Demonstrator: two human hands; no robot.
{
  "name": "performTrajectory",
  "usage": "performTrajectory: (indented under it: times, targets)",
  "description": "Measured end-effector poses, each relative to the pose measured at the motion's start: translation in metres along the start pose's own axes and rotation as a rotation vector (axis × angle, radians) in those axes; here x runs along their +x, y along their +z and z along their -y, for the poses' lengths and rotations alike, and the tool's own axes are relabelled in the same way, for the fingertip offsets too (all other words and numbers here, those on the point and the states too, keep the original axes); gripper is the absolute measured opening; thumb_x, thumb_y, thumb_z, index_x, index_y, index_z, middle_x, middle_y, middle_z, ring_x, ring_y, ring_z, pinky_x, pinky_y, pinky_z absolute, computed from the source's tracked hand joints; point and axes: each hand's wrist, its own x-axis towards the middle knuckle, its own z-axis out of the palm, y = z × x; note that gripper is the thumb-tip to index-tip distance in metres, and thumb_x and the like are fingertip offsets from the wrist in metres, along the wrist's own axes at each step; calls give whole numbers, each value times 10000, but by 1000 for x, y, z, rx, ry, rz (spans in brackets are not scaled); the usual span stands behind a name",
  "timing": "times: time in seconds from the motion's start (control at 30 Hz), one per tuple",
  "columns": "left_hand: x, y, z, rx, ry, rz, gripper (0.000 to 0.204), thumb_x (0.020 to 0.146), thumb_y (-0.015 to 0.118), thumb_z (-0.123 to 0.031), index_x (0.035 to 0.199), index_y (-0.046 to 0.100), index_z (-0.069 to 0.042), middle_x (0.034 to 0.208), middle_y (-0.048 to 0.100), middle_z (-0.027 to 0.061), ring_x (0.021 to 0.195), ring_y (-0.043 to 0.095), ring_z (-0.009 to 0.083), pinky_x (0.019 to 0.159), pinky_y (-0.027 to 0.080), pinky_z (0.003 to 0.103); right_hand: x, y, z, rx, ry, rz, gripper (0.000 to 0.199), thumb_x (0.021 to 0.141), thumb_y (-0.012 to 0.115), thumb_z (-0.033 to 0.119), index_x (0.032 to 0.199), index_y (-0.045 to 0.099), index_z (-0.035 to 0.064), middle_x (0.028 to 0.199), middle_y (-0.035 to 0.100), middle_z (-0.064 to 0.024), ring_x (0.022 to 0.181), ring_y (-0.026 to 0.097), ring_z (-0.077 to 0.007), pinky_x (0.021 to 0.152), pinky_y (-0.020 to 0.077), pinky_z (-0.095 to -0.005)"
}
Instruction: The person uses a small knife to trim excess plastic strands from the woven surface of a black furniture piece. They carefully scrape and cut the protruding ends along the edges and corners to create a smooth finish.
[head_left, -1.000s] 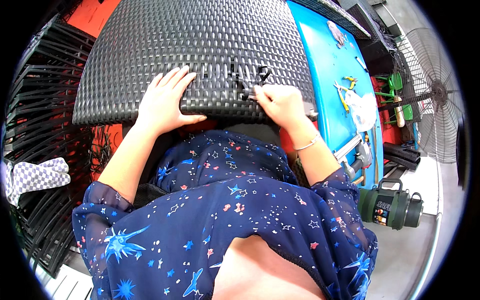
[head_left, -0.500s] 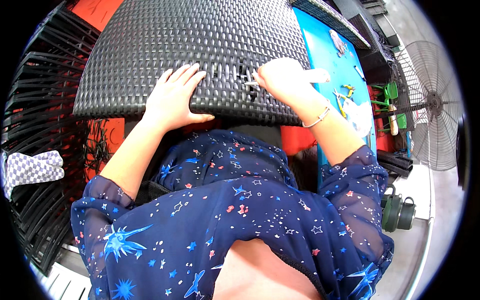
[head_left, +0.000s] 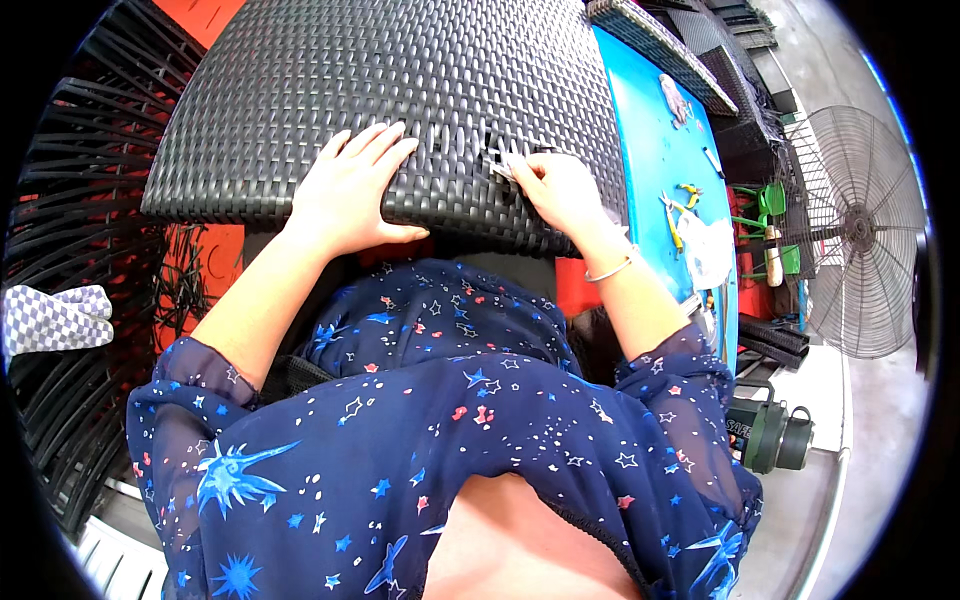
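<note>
A black woven wicker panel (head_left: 330, 90) lies in front of me with its curved near edge toward my body. My left hand (head_left: 355, 190) rests flat on it, fingers spread, the thumb along the near edge. Right of that hand the weave has a loosened patch with gaps (head_left: 492, 142). Over this patch my right hand (head_left: 560, 190) is closed, thumb and fingertips pinched together. Something thin and pale grey (head_left: 500, 170) shows at the fingertips; whether it is a strand or a tool tip I cannot make out.
On the blue surface (head_left: 645, 130) to the right lie yellow-handled pliers (head_left: 675, 220) and a clear plastic bag (head_left: 708, 250). A large fan (head_left: 858, 230) stands beyond. Black slatted frames (head_left: 90, 200) are stacked at the left, beside a checkered cloth item (head_left: 58, 320).
My right hand has turned and its fingers now pinch at the loosened patch. The pale tool handle that stuck out of it no longer shows there. My left hand stays put.
</note>
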Motion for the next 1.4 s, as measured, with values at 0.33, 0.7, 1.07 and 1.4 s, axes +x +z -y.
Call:
performTrajectory:
  times: [0.33,0.7,1.07,1.4]
  targets:
    - [1,-2,1,11,-17,6,1034,682,814,-615,1505,437,-115,1575,427,102,1478,369,281,1224,256,494,-33,28,16,404,-243,-393,321,988,636,219,759,753,26,603,613,-149,493,595,-245,508,439,-355]
    - [1,-5,-3,30,-39,55,1043,695,798,-643,1513,434,-109,1586,415,93,1489,352,267,1227,246,499,-25,-12,5,-144,-405,-317,385,965,624,315,639,607,111,599,614,-87,564,640,-294,540,499,-416]
    - [5,-4,-3,13,-25,56,1041,703,777,-685,1489,461,-80,1579,421,105,1490,347,266,1227,239,493,11,-40,11,-568,-445,47,360,922,612,335,679,691,81,634,639,-145,627,665,-348,612,538,-463]
    - [1,-3,-2,18,-25,17,1033,684,802,-636,1497,449,-104,1572,428,99,1481,362,263,1226,247,497,7,-21,6,-240,-227,56,456,978,572,433,730,732,86,713,684,-142,710,678,-350,697,542,-467]
